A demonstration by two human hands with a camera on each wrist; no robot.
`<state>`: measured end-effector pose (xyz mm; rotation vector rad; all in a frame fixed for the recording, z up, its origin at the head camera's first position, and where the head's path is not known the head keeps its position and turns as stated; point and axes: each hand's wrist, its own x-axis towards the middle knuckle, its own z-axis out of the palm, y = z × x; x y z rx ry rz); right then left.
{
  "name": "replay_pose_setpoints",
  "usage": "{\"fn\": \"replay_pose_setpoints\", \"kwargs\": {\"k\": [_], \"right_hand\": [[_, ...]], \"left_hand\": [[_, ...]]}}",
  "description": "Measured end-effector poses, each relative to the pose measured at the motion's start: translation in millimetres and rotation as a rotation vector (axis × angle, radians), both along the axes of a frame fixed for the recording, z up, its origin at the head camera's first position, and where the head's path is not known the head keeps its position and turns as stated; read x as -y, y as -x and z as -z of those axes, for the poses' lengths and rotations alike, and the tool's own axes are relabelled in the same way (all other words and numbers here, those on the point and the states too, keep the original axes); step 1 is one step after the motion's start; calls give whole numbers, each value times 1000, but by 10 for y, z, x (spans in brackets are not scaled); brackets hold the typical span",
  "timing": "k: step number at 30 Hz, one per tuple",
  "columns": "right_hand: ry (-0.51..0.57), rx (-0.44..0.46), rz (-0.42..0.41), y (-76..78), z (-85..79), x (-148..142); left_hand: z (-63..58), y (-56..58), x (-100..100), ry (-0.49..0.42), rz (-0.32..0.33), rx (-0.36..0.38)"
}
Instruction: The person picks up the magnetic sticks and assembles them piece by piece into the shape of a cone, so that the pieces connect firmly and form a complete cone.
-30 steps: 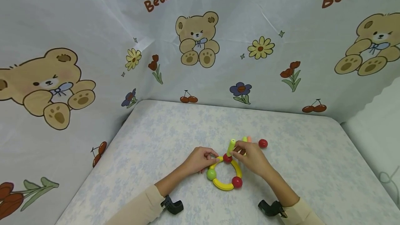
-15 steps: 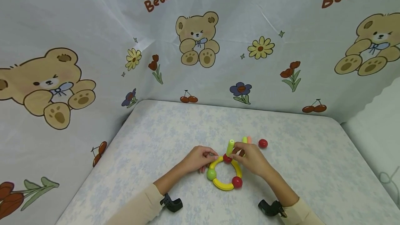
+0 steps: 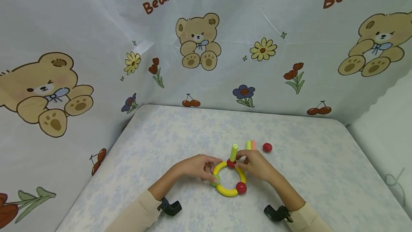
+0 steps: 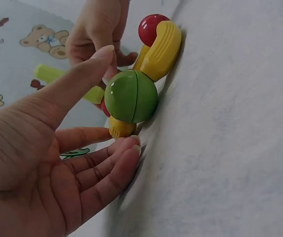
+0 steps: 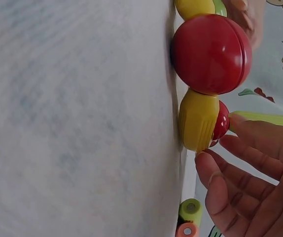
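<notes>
A ring of curved yellow rods [image 3: 226, 192] and balls lies on the table. Its far red ball [image 3: 230, 164] carries an upright light-green rod [image 3: 234, 152]. My right hand [image 3: 255, 164] pinches this red ball by the rod's base, thumb tip against it in the right wrist view. At the ring's left side my left hand [image 3: 195, 167] is spread, its thumb over the green ball [image 4: 131, 96]. One left fingertip touches a yellow rod [image 4: 121, 127] in the left wrist view. Nearer the person is another red ball [image 5: 211, 54] of the ring.
Beyond the right hand lie a light-green rod [image 3: 248, 145] and an orange-pink rod [image 3: 253, 145] side by side. A loose red ball [image 3: 267, 147] sits to their right. A bear-print cloth [image 3: 206, 81] stands along the table's far edge.
My left hand has shifted from the upper-left yellow rod down to the green ball, spreading its thumb. The right hand stays at the far red ball. The head view has shifted slightly.
</notes>
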<state>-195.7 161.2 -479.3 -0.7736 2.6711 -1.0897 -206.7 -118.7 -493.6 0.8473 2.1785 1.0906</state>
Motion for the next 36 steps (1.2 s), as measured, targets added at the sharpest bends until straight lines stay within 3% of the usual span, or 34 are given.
{"fn": "replay_pose_setpoints", "kwargs": {"k": [5, 17, 27, 36], "right_hand": [[3, -2, -9, 4, 14, 2], [13, 24, -35, 17, 29, -33], [46, 64, -50, 36, 12, -110], [63, 96, -62, 59, -6, -142]], "left_hand": [[-28, -20, -7, 37, 60, -105], [-19, 16, 28, 34, 31, -74], [5, 122, 165, 20, -60, -16], [108, 199, 219, -73, -199, 4]]}}
